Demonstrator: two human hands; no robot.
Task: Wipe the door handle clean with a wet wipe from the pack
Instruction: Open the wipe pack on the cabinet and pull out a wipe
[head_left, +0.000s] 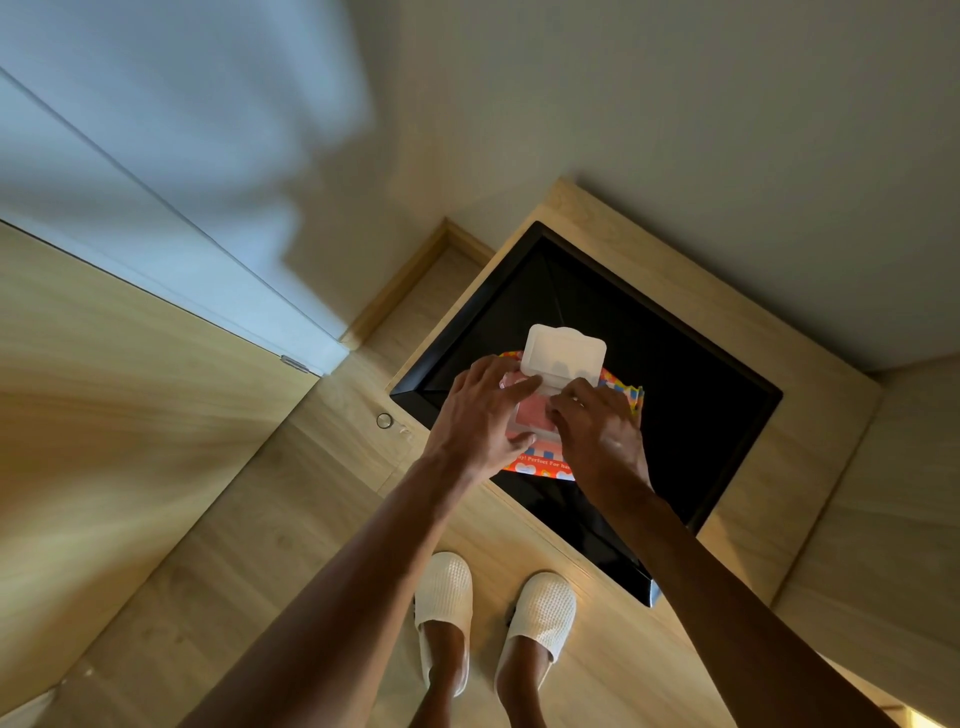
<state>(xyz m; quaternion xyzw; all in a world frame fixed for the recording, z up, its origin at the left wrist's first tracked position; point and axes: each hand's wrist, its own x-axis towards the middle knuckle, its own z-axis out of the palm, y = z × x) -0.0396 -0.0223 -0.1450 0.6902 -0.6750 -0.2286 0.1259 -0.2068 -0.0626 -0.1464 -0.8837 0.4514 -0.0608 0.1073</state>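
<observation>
Here, pack of wet wipes (550, 441) sits on a black tray-like inset (691, 410) in a wooden surface (597, 223), white flip lid (563, 351) standing open. Left hand (480, 415) grips the pack's left side, thumb along the bottom edge, fingers over the top. Right hand (597, 426) is at the opening, fingertips pinching at the pink wipe (530, 413) showing there; whether it has a real grip on the wipe, cannot tell.

Risks, as a guess: the pinch could slip off a damp sheet, or drag several wipes out together if the left hand doesn't pin the pack down. Lid could fall shut on the fingers.

Hard to see: the door handle is not clearly in view. A small metal piece (295, 364) shows on the edge of the wooden door (130, 374) at left, likely a latch plate, not certain. Right hand covers most of the opening. Pack's print is partly hidden. A small ring (384, 421) lies on the floor, purpose unclear. White slippers (493, 613) below.
</observation>
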